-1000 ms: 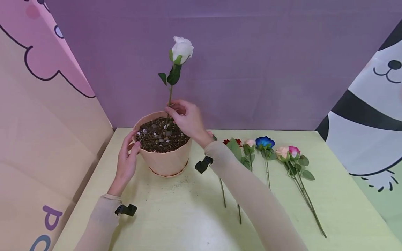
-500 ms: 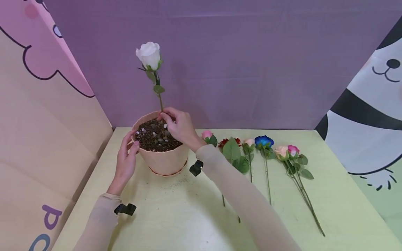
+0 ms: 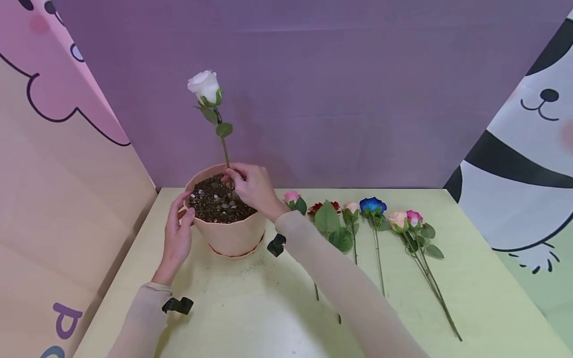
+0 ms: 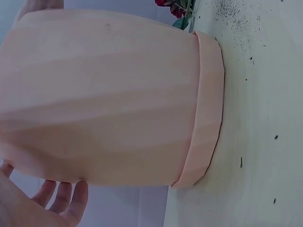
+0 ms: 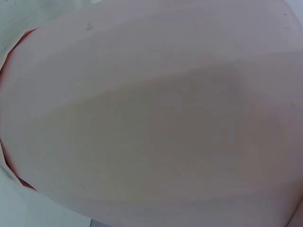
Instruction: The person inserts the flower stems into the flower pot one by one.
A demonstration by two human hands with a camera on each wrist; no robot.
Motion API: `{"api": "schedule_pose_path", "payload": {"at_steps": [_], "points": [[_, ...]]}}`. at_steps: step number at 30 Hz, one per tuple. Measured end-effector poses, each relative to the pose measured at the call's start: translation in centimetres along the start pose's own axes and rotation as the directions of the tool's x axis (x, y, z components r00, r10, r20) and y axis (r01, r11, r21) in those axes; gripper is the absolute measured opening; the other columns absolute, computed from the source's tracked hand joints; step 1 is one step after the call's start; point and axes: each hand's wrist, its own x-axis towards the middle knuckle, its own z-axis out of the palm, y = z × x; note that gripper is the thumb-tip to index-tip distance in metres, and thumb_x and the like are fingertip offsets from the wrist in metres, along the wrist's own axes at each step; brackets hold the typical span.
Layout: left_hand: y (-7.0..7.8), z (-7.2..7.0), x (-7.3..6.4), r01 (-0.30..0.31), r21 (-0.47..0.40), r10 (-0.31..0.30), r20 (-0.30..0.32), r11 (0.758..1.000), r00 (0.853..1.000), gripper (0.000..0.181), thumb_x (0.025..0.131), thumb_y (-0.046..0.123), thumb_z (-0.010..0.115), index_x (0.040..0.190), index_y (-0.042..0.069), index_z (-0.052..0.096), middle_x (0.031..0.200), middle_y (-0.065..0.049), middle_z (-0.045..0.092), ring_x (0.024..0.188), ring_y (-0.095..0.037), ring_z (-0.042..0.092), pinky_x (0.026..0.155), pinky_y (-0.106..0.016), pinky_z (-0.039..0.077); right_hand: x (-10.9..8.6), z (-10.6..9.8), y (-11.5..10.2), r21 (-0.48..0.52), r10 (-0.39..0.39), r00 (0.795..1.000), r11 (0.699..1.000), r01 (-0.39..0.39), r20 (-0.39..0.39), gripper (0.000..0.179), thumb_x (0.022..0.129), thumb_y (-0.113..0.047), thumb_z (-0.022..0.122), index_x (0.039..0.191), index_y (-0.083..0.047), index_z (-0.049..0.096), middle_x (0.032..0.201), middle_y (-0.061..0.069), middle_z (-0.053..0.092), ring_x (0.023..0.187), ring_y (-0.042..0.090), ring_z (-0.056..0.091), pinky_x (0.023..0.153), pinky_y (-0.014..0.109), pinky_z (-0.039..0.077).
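Observation:
A white rose (image 3: 205,87) with a green stem stands tilted slightly left, its lower end down in the dark soil of a peach flower pot (image 3: 233,236). My right hand (image 3: 254,186) pinches the stem low, just above the soil, thumb and fingertips together. At the pot's left side, my left hand (image 3: 178,241) holds the wall near the rim, thumb toward the front. In the left wrist view, fingertips (image 4: 81,189) of that hand rest against the pot's wall. The right wrist view is filled by the pot wall (image 5: 156,118).
Several artificial flowers lie on the pale table (image 3: 250,318) to the right: a pink rose (image 3: 292,197), a red flower (image 3: 315,209), a blue rose (image 3: 373,205) and paired roses (image 3: 405,220). Soil crumbs dot the table before the pot. A purple backdrop (image 3: 335,99) rises behind.
The white rose's head has swung left and the flower has turned, its lower stem still in the soil. My right hand has moved left and down along with it. The left hand stays at the pot.

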Motion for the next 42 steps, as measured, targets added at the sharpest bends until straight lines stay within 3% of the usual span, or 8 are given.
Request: {"api": "schedule_pose_path", "payload": {"at_steps": [7,15,22,30,37,42], "points": [[-0.2,-0.3,0.2,-0.002,0.001,0.002,-0.039,1.000,0.999,0.050,0.114,0.023,0.038,0.164,0.018,0.039,0.168,-0.003,0.039,0.134,-0.020,0.048,0.104,-0.031,0.042,0.2,0.4,-0.6,0.131,0.032,0.998,0.991,-0.038,0.051,0.027,0.110,-0.011,0.055,0.119,0.001,0.078,0.098,0.012,0.080,0.086,0.028,0.079,0.068,0.022,0.060],[-0.1,-0.4,-0.2,0.022,-0.017,-0.023,-0.056,1.000,0.998,0.050,0.113,0.020,0.039,0.163,0.019,0.041,0.168,0.000,0.041,0.128,-0.010,0.049,0.103,-0.028,0.043,0.0,0.9,0.0,0.166,0.006,0.998,0.986,-0.016,0.058,0.028,0.111,-0.015,0.055,0.122,0.001,0.075,0.107,0.014,0.080,0.095,0.028,0.078,0.074,0.033,0.065],[-0.2,-0.1,-0.3,0.014,-0.027,-0.016,-0.061,1.000,0.998,0.050,0.113,0.019,0.039,0.163,0.018,0.041,0.167,-0.001,0.041,0.127,-0.008,0.048,0.101,-0.026,0.042,-0.6,0.8,0.0,0.170,0.020,1.000,0.985,-0.017,-0.018,0.031,0.109,-0.023,0.061,0.126,-0.002,0.075,0.111,0.019,0.079,0.084,0.030,0.080,0.069,0.024,0.062],[-0.1,0.4,-0.5,0.004,-0.025,-0.005,-0.037,1.000,0.999,0.050,0.113,0.020,0.040,0.163,0.018,0.040,0.169,-0.002,0.039,0.138,-0.026,0.045,0.103,-0.029,0.040,-1.3,0.4,0.4,0.189,0.026,0.992,0.982,-0.003,-0.121,0.031,0.106,-0.025,0.067,0.125,-0.003,0.075,0.113,0.015,0.080,0.082,0.034,0.078,0.068,0.026,0.061],[-0.1,0.5,-0.3,-0.009,-0.021,0.008,-0.044,1.000,0.999,0.049,0.113,0.020,0.040,0.162,0.017,0.041,0.168,-0.004,0.041,0.129,-0.020,0.044,0.102,-0.029,0.042,-1.5,0.1,0.6,0.208,0.019,0.992,0.978,0.009,-0.128,0.033,0.105,-0.026,0.069,0.127,-0.003,0.074,0.114,0.013,0.080,0.086,0.033,0.079,0.070,0.026,0.062],[-0.1,0.6,-0.1,-0.023,-0.010,0.022,-0.050,1.000,0.999,0.050,0.113,0.020,0.039,0.163,0.016,0.040,0.170,-0.005,0.039,0.138,-0.029,0.044,0.107,-0.037,0.039,-1.5,-0.6,0.6,0.314,0.043,0.988,0.949,0.006,-0.149,0.030,0.104,-0.021,0.071,0.126,-0.002,0.074,0.116,0.016,0.080,0.089,0.041,0.078,0.079,0.042,0.064]]}}
